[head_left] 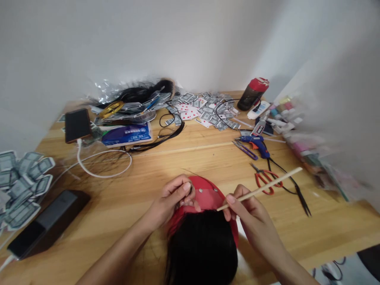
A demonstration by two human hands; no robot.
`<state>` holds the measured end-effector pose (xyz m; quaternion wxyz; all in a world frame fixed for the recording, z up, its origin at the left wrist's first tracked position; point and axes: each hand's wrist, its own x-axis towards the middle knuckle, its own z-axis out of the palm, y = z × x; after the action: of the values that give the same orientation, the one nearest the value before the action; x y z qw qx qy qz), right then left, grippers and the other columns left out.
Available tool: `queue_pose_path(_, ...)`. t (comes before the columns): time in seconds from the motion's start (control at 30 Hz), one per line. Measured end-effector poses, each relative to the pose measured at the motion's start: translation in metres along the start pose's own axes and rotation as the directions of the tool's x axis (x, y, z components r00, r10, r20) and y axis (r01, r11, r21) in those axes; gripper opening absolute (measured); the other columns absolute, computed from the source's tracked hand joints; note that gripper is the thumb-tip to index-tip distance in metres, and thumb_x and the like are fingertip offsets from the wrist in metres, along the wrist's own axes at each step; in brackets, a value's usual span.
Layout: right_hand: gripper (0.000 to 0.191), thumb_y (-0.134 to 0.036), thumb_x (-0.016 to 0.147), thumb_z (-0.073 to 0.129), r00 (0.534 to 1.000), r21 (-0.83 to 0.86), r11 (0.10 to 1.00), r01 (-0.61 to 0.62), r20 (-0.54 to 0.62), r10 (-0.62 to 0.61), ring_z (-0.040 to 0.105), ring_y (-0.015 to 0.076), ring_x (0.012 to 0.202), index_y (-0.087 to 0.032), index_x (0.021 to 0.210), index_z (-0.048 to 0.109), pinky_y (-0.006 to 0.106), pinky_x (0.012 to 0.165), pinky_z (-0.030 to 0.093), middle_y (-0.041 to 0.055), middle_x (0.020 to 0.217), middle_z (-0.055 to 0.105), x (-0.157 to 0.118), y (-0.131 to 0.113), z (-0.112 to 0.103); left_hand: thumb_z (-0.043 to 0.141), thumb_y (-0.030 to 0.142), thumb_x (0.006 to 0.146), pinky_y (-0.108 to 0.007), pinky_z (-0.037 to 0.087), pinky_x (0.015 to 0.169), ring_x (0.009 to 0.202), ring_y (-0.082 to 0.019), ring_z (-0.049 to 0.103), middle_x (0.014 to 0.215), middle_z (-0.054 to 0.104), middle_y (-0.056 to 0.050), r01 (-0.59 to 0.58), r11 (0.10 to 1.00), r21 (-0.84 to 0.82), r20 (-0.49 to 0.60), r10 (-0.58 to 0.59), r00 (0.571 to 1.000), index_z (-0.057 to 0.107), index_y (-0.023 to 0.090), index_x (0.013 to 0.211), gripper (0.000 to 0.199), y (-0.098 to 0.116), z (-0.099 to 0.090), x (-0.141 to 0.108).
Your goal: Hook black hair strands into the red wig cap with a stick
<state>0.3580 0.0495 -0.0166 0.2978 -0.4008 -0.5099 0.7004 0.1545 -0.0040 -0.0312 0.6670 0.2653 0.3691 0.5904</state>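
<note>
In front of me is a red rounded, cap-like base [204,200] with small pale dots on it. A sheet of long black hair [204,245] covers its near side and hangs toward me. My right hand [245,206] pinches a thin pale wooden stick [267,186], its lower tip at the upper edge of the hair. The fingers of my left hand [178,194] are closed at the base's left side around a dark strand, apparently black hair, mostly hidden by the fingers. A fine loose strand arches above the base.
Red-handled scissors [265,180], purple snips [246,149], a blue glue gun [257,143] and black tweezers [303,200] lie right. Behind are scattered playing cards [190,111], a bottle [252,93] and black hair [136,93]. Left are a phone [77,124], white cable [103,174] and black device [49,223].
</note>
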Motion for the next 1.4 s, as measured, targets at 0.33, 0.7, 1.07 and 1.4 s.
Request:
queue_pose_path(0.33,0.036,-0.044,0.094,0.064,0.996,-0.026,0.997,0.071,-0.047,-0.073,0.046,0.0105,0.055,-0.023,0.07,0.047,0.023,0.057,0.036,-0.0076,0.056,0.053,-0.006,0.004,0.0,0.061,0.041,0.095,-0.021,0.038,0.061,0.061,-0.009,0.063,0.068,0.051,0.005,-0.005,0.992,0.13,0.061,-0.003,0.998,0.056,0.016,0.078,0.03,-0.001,-0.005,-0.004)
queue_pose_path(0.7,0.037,-0.044,0.092,0.066,0.996,0.011,0.998,0.065,-0.067,-0.064,0.042,0.0095,0.052,-0.022,0.07,0.045,0.022,0.054,0.034,-0.0085,0.053,0.051,-0.003,0.003,0.0,0.058,0.042,0.097,-0.022,0.034,0.062,0.065,-0.011,0.063,0.07,0.051,0.004,-0.017,0.984,0.176,0.079,0.003,0.997,0.055,0.016,0.079,0.031,-0.002,-0.006,-0.004)
queue_pose_path(1.07,0.038,-0.041,0.092,0.067,0.989,0.079,0.993,0.083,-0.126,-0.073,0.04,0.0092,0.051,-0.022,0.069,0.044,0.022,0.053,0.032,-0.0087,0.053,0.051,-0.004,0.01,0.0,0.058,0.042,0.097,-0.023,0.035,0.062,0.067,-0.012,0.063,0.07,0.052,0.003,-0.026,0.978,0.206,0.065,0.012,0.998,0.055,0.016,0.078,0.032,-0.002,-0.006,-0.005)
queue_pose_path(1.4,0.036,-0.044,0.093,0.065,0.973,-0.031,0.993,0.117,-0.196,-0.121,0.049,0.0101,0.055,-0.022,0.069,0.048,0.023,0.057,0.037,-0.0066,0.056,0.057,-0.002,0.007,0.004,0.059,0.038,0.096,-0.027,0.051,0.076,0.073,-0.013,0.059,0.082,0.064,-0.004,-0.045,0.962,0.271,0.013,0.043,0.999,0.07,0.016,0.084,0.027,0.011,-0.018,-0.021)
